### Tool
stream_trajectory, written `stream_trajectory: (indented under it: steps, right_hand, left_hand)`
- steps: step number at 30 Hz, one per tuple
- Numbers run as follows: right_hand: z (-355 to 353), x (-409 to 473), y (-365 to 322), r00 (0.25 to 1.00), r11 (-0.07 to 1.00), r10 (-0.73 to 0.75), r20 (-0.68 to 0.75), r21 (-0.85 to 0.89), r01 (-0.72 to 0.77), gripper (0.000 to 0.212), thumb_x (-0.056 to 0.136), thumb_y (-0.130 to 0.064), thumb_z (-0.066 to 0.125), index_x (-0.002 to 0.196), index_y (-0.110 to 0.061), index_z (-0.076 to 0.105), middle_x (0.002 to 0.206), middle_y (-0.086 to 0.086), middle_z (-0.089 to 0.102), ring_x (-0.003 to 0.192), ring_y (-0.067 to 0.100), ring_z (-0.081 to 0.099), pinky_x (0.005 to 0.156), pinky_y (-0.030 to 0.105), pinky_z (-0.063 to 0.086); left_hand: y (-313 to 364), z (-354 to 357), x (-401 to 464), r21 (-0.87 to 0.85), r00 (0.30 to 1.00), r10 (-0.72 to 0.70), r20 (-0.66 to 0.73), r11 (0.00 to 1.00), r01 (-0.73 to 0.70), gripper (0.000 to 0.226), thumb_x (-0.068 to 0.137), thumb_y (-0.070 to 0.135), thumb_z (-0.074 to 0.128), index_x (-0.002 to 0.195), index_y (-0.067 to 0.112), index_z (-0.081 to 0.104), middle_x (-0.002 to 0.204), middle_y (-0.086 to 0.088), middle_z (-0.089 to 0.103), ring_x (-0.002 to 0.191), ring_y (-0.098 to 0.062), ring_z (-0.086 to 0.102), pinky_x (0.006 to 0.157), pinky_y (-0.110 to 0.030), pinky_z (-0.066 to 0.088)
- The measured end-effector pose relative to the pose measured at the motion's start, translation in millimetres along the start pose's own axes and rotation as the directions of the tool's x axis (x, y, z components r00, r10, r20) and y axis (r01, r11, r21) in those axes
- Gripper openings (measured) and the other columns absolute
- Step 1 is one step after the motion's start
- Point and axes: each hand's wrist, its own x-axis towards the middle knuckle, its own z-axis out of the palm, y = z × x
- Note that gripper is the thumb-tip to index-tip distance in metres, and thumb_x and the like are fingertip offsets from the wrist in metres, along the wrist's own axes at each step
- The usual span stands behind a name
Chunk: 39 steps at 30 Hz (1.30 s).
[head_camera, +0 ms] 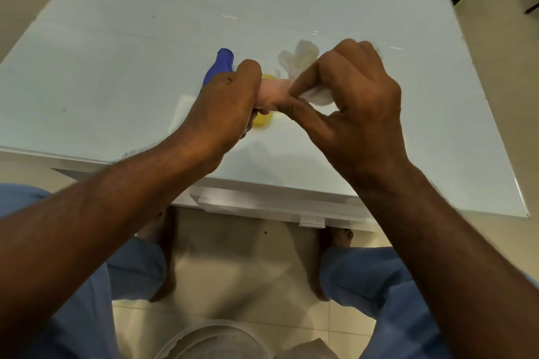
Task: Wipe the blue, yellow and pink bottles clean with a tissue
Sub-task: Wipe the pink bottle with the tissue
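Wiping is under way on the pink bottle [274, 95], which is held up above the white table [116, 67] rather than standing on it. The left hand [224, 102] has its fingers curled round one end of the bottle, and the bottle's long axis runs roughly from nine o'clock to three o'clock, pointing out of that fist toward the other hand. The right hand [350, 93] pinches a crumpled tissue [300, 61] against the exposed end; thumb and forefinger are closed on the paper, with loose folds sticking up at twelve o'clock and a wad bulging at four o'clock of the pinch.

Behind the left hand, at about eleven o'clock, the blue bottle [218, 67] lies on the table. The yellow bottle [262, 121] sits underneath the hands, mostly hidden, so I cannot tell whether it lies or stands.

What the next stroke seems to turn on is that the uncovered stretch of pink lies between the two hands, directly to the nine o'clock side of the tissue fingers. The right hand is the nearer one to that surface, so sliding the tissue along the axis toward the left fist, or twisting the bottle inside it, looks like the natural move.
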Motion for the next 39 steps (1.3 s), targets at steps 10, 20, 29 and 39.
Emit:
stream_trajectory:
  steps: [10, 20, 29, 39]
  right_hand:
    - [-2, -3, 4, 0.982, 0.997, 0.067, 0.176, 0.035, -0.074, 0.050, 0.095, -0.057, 0.068, 0.094, -0.007, 0.072, 0.085, 0.009, 0.069, 0.072, 0.024, 0.062, 0.061, 0.033, 0.044]
    - [-4, -7, -14, 0.987, 0.992, -0.059, -0.147, 0.103, 0.074, 0.052, 0.081, -0.044, 0.088, 0.068, 0.002, 0.066, 0.064, 0.015, 0.060, 0.061, 0.030, 0.051, 0.067, 0.030, 0.035]
    - [-3, -5, -13, 0.997, 0.968, 0.077, -0.026, 0.240, -0.068, 0.024, 0.097, -0.021, 0.079, 0.077, -0.007, 0.078, 0.069, -0.001, 0.072, 0.062, 0.010, 0.061, 0.069, 0.011, 0.043]
    - [-14, 10, -7, 0.943, 0.942, 0.324, 0.071, -0.114, -0.315, 0.064, 0.100, -0.062, 0.050, 0.052, -0.022, 0.034, 0.045, -0.008, 0.021, 0.044, 0.014, 0.027, 0.053, 0.026, 0.019]
  left_hand:
    - [5, 3, -19, -0.070, 0.999, -0.041, 0.028, 0.997, 0.043, 0.037, 0.106, 0.041, 0.040, 0.085, 0.017, 0.060, 0.048, 0.009, 0.052, 0.058, -0.010, 0.048, 0.059, -0.028, 0.044]
    - [7, 1, -26, -0.112, 0.952, -0.132, 0.275, 0.979, 0.168, 0.049, 0.101, 0.046, 0.045, 0.067, 0.011, 0.049, 0.052, -0.003, 0.043, 0.049, -0.013, 0.039, 0.050, -0.026, 0.036]
    - [0, 8, -34, -0.009, 0.948, -0.152, 0.280, 0.987, 0.161, 0.053, 0.107, 0.046, 0.034, 0.072, 0.012, 0.054, 0.046, 0.005, 0.049, 0.044, -0.007, 0.043, 0.049, -0.024, 0.037]
    - [8, 19, -45, -0.087, 0.970, -0.183, 0.163, 0.976, 0.199, 0.033, 0.105, 0.035, 0.039, 0.079, 0.018, 0.050, 0.044, 0.007, 0.059, 0.072, -0.020, 0.053, 0.081, -0.040, 0.044]
